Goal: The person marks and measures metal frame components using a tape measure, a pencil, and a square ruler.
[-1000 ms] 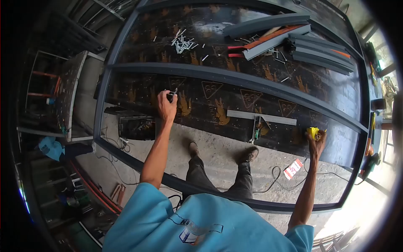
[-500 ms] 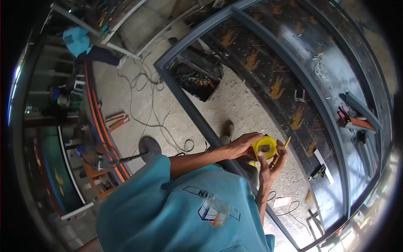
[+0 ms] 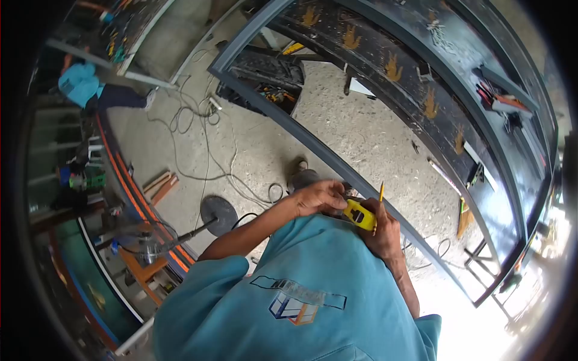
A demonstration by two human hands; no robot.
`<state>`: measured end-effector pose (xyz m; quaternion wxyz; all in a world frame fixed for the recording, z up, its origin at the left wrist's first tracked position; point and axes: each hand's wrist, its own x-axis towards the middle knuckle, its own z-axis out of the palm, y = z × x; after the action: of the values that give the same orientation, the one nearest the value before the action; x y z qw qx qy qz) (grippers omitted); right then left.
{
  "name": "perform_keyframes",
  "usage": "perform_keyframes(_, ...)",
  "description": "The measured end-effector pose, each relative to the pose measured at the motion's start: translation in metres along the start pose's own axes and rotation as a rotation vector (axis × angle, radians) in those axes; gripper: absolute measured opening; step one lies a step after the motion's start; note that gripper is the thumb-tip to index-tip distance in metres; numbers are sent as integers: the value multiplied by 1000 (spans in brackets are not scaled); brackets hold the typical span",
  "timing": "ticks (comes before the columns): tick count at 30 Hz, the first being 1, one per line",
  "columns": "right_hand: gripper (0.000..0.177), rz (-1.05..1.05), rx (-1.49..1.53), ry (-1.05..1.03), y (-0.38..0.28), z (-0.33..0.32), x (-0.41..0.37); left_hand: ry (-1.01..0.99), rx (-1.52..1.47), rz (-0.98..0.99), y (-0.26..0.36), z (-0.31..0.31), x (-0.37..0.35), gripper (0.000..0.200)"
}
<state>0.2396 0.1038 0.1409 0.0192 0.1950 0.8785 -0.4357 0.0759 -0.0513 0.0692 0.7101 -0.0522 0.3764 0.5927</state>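
Note:
A yellow tape measure is in my right hand, close to the front of my shirt. The same hand also holds a yellow pencil, which points up between its fingers. My left hand is at the left end of the tape measure, with its thumb and fingers pressed together. Whatever lies between those fingertips is too small to tell. Beyond both hands runs a long dark grey metal bar, part of a large frame.
A black tool box sits under the frame's corner. A dark panel with tools and screws fills the upper right. Cables cross the floor near a round stand base. A person in a blue shirt is at upper left.
The tape measure has come down and left, nearer my body, and is turned. My left hand has moved to its end. The pencil now points more upright, and the whole view has shifted.

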Motion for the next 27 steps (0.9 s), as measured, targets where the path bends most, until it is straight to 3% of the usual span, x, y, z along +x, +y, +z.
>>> perform_keyframes(2, 51, 109, -19, 121, 7, 7, -17, 27, 231, 76, 54, -34, -17, 26)
perform_keyframes(3, 51, 178, -40, 195, 7, 11, -28, 132, 352, 123, 92, -58, -32, 25)
perform_keyframes(4, 49, 207, -61, 202, 4, 15, -33, 135, 378, 124, 96, -56, -33, 20)
perform_keyframes(5, 51, 199, -143, 252, 18, 11, -40, 251, 601, 216, 136, -94, -50, 19)
perform_keyframes(7, 47, 409, -145, 321, 36, 11, -65, 536, 853, 444, 217, -193, -72, 24)
perform_keyframes(10, 39, 463, -225, 456, 72, 10, -103, 852, 912, 739, 334, -354, -101, 27)
perform_keyframes(11, 38, 472, -255, 499, 85, 11, -114, 1015, 962, 713, 363, -395, -101, 26)
perform_keyframes(12, 37, 519, -315, 534, 92, 11, -124, 956, 884, 699, 382, -417, -100, 25)
perform_keyframes(14, 37, 574, -322, 596, 96, 7, -135, 880, 811, 654, 391, -425, -89, 25)
perform_keyframes(16, 37, 621, -301, 559, 91, 7, -140, 910, 1077, 472, 400, -416, -91, 26)
perform_keyframes(17, 38, 627, -292, 521, 88, 8, -142, 896, 1087, 450, 405, -425, -99, 26)
perform_keyframes(19, 38, 653, -265, 499, 76, 10, -138, 844, 1092, 227, 424, -446, -119, 30)
perform_keyframes(22, 39, 646, -227, 478, 69, 8, -129, 739, 919, 278, 396, -414, -129, 34)
perform_keyframes(27, 40, 589, -276, 423, 88, -5, -112, 827, 887, 304, 380, -412, -122, 33)
